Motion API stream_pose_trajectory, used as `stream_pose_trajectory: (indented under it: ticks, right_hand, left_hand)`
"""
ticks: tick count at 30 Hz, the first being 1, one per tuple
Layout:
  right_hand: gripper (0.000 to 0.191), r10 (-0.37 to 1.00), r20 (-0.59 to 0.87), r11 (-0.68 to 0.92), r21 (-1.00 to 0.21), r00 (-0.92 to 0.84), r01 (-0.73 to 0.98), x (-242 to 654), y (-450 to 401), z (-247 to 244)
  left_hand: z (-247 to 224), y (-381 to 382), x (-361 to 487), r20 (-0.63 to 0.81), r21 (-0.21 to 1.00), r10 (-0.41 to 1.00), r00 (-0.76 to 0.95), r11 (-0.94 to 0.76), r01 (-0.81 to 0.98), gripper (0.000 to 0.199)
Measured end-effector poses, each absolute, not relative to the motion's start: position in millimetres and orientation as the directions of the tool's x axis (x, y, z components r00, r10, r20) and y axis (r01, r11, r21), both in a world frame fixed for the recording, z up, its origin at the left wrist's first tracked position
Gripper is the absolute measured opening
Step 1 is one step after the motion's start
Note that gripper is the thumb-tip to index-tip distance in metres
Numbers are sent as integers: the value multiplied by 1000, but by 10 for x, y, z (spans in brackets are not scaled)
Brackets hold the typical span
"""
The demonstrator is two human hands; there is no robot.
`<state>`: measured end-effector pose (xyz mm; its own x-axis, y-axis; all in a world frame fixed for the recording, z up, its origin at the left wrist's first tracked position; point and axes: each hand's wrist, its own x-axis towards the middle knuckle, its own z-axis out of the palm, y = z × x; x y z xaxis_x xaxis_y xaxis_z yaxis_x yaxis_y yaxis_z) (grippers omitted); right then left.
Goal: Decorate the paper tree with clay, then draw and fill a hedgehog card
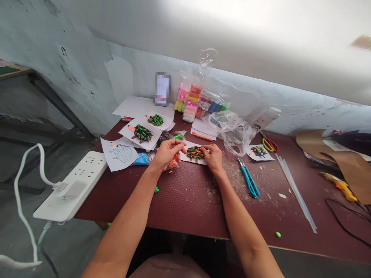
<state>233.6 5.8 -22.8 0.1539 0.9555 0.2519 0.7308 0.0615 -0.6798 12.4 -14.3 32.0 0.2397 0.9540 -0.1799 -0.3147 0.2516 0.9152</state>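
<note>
1. The left hand [169, 153] is holding its thumb and forefinger together in a narrow pinch by the left side of the hedgehog picture [194, 153]; I cannot tell whether anything small is sitting between the tips.
2. Orange material in clear wrap [174, 162] is showing under that hand – whether the lower fingers are gripping it is unclear.
3. The right hand [214, 156] is keeping its fingertips drawn together, touching the right end of the picture; a held piece cannot be made out.
4. The hedgehog picture is lying flat on the dark red table [179, 208], between the two hands. Its body is showing rows of dark, green-edged spines with orange dots among them, and brown feet are standing out against the white paper.
5. To the left, a blue packet [141, 158] is lying beside a blue-drawn hedgehog sheet [119, 154]. Behind these, two green-dotted hedgehogs [142, 133] are resting on white paper.
6. Farther back, an orange pen [202, 136] is lying on a paper stack [204, 127], with packs of coloured clay [193, 102] sitting near the wall.
7. To the right, a blue cutter [249, 178] is lying near a smaller hedgehog card [259, 153] – red-and-yellow-handled scissors [270, 145] are resting just beside that card.
</note>
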Motion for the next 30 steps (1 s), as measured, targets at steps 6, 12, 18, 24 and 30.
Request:
stream_pose_trajectory:
  ticks: [6, 12, 18, 24, 30]
  right_hand:
    - [20, 953, 261, 62, -661, 152, 748, 2341, 63, -224]
    - [14, 951, 273, 68, -643, 145, 763, 2330, 61, -202]
    - [13, 952, 262, 48, -635, 156, 771, 2309, 57, -175]
    - [13, 951, 270, 59, -637, 151, 769, 2303, 56, -167]
    - [17, 951, 280, 70, -608, 131, 791, 2282, 49, -179]
  left_hand:
    - [294, -135, 119, -172, 917, 953, 249, 247, -314, 15]
    - [306, -138, 123, -177, 918, 954, 244, 249, -309, 14]
    - [339, -154, 125, -192, 915, 953, 234, 260, -308, 10]
    - [326, -148, 126, -192, 915, 952, 238, 261, -306, 14]
    - [321, -143, 121, -185, 916, 953, 242, 256, -308, 15]
